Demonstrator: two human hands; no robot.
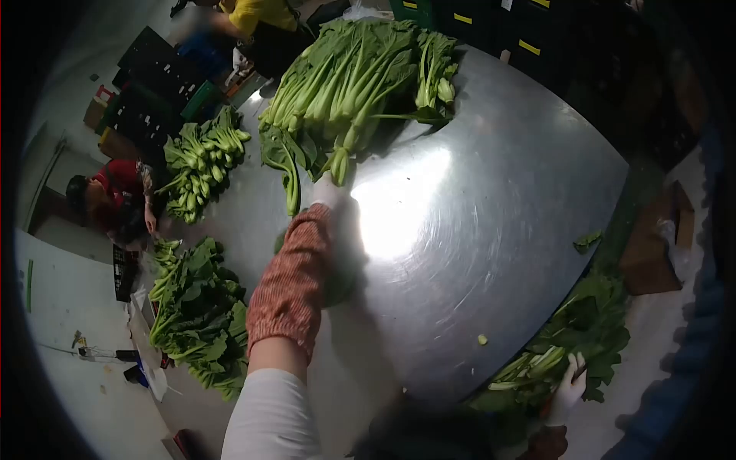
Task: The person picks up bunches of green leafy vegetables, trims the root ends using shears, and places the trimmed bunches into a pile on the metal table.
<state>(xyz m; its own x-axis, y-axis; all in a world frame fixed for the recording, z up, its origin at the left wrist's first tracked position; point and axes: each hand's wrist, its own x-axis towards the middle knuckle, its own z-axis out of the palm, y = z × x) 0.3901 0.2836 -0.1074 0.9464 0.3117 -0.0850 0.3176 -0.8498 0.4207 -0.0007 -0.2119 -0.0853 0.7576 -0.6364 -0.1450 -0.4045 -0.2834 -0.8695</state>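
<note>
My left hand (pixel 328 190), in a pale glove, reaches across the metal table and is closed around the stalk base of a leafy green (pixel 339 165). That stalk sticks out at the near side of a large pile of leafy greens (pixel 330 84). At lower right, my right hand (pixel 569 387), also gloved, rests against a bunch of leafy greens (pixel 571 330) at the table's edge. Its fingers look curled on the leaves, and part of the grip is hidden. A loose stalk with leaves (pixel 290 172) lies just left of my left hand.
The metal table (pixel 491 199) has a curved edge. More greens (pixel 201 165) and a leafy heap (pixel 203 307) lie at left. Two other people (pixel 119 192) work beyond. Dark crates (pixel 491 27) stand behind, a cardboard box (pixel 655 241) at right. Small scraps (pixel 482 340) dot the surface.
</note>
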